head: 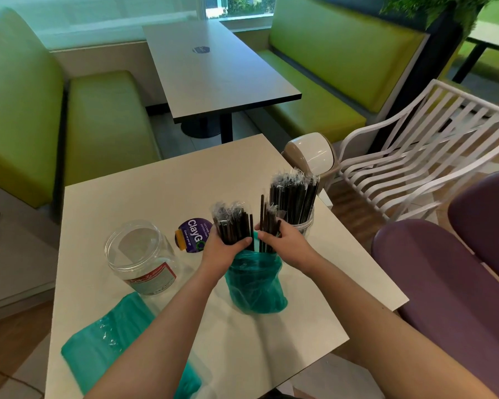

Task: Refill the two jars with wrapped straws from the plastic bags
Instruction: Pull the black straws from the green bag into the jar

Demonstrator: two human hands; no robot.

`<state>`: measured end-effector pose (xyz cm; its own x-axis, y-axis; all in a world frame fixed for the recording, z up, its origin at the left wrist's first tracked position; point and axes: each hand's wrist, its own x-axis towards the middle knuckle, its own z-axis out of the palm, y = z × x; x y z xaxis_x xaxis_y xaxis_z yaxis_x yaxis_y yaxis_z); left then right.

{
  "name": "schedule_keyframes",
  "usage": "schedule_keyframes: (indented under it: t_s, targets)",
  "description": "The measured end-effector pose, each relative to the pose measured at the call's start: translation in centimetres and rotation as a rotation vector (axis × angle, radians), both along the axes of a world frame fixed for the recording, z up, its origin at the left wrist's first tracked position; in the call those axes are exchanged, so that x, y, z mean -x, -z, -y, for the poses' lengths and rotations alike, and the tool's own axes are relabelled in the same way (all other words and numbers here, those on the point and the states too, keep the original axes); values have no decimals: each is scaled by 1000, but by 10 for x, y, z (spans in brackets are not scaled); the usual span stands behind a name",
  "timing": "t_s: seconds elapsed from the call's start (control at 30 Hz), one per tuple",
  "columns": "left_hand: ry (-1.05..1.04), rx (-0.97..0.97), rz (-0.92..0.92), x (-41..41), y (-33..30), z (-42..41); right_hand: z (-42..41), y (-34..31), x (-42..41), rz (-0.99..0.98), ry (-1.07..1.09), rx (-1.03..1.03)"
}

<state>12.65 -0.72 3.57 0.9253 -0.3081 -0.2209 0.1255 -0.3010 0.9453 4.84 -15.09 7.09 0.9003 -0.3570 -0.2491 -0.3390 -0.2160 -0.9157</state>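
A teal plastic bag (255, 286) stands upright at the middle of the white table (127, 197), with black wrapped straws sticking out of its mouth. My left hand (224, 249) grips one bundle of straws (232, 224) above the bag. My right hand (285, 243) grips a smaller bundle of straws (267, 223) beside it. Behind my right hand, a clear jar (307, 224) holds a tall bunch of wrapped straws (296, 194). An empty clear jar (140, 256) with a red-and-white label stands to the left. A second teal bag (107, 338) lies flat at the near left.
A round purple sticker (192, 234) is on the table between the jars. A swing-lid bin (310, 155) and a white slatted chair (415, 156) stand at the right, purple seats (444, 283) nearer. Green benches and a grey table (213, 67) lie beyond.
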Motion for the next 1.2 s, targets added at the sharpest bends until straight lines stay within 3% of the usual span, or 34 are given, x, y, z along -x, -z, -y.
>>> schedule_keyframes:
  t_s: [0.3, 0.6, 0.9, 1.2]
  targets:
    - [8, -42, 52, -3, 1, 8, 26, -50, -10, 146, 105, 143]
    - [-24, -92, 96, -3, -5, 13, 54, -117, -19, 355, 356, 276]
    - [-27, -70, 72, -3, -3, 11, 50, -92, -28, 328, 316, 630]
    - [-44, -58, 43, -2, 0, 11, 31, -36, -34, 24, 203, 523]
